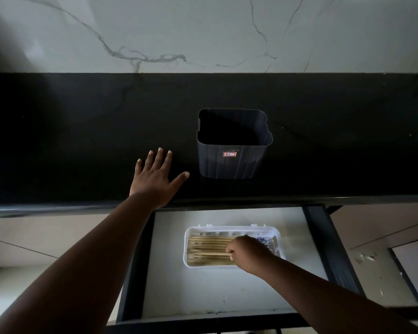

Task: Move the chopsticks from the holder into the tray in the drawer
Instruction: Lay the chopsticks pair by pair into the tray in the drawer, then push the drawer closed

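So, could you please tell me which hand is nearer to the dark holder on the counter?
The left. The left hand lies flat on the counter just left of the holder; the right hand is down in the drawer, on the chopsticks in the tray.

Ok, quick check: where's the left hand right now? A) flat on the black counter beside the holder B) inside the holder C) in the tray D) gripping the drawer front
A: the left hand lies spread, palm down, on the black counter just left of the holder, apart from it.
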Motion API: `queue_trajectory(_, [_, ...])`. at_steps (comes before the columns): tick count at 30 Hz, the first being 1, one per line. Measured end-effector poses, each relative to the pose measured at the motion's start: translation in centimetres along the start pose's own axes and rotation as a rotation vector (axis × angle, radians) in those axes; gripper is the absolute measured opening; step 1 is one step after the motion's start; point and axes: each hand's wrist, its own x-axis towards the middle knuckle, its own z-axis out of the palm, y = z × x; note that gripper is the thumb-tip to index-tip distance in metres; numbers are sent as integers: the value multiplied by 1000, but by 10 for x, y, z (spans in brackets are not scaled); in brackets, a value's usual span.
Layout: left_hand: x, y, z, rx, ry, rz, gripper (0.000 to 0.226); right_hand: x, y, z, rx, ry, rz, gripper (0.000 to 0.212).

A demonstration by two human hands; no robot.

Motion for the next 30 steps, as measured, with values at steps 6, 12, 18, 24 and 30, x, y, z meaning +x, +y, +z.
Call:
queue_trajectory(6, [1, 0, 1, 6, 6, 2, 89, -4, 1, -3, -61, 36, -26, 18])
queue_trajectory(12, [-3, 0, 0, 2, -4, 21, 88, -27, 1, -15, -8, 186, -24, 22])
queue_trajectory(18, [-33, -4, 8, -16, 5, 92, 92, -74, 4, -27, 92, 456, -30, 15])
queue_trajectory(24, [-105, -7, 26, -74, -26, 118, 91, -117, 8, -11, 21, 574, -52, 19])
queue_trajectory(30, [-211, 14, 56, -121, -85, 141, 89, -150, 7, 11, -104, 653, -215, 21])
